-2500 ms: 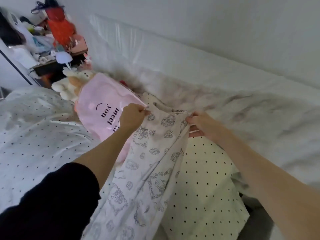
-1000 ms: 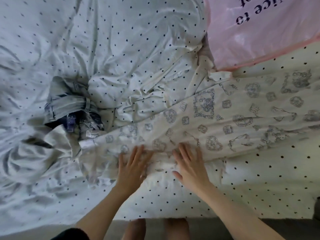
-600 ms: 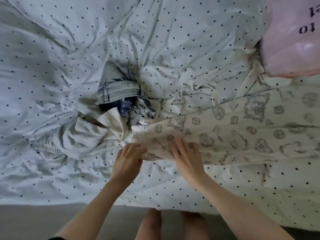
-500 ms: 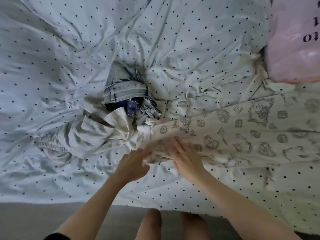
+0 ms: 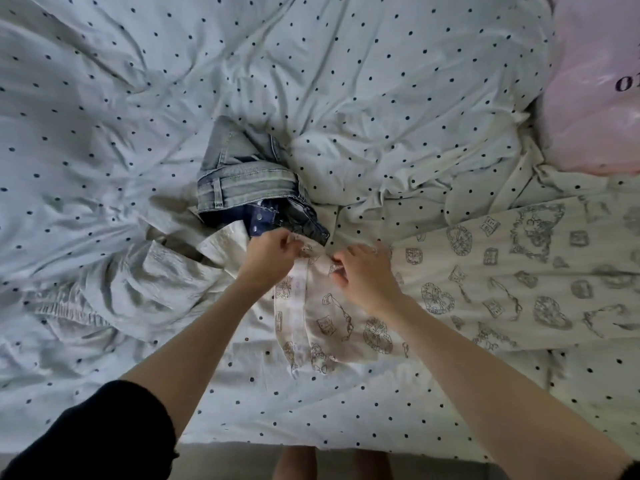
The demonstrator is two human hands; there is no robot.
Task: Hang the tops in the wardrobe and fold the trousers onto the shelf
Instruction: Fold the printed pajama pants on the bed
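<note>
Both hands are pinching the hem end of the printed trousers: the left hand is gripping the far corner of the cuff between curled fingers, and the right hand is nipping the fabric just beside it. The trousers are lying stretched toward the right edge of the bed, near its front edge. The crumpled jeans and a pale bunched garment are touching the cuff, so lifting now is likely dragging one along, or the thin fabric is slipping loose and skewing the fold. Open sheet is lying behind and to the left; a pink bag is crowding the far right corner
</note>
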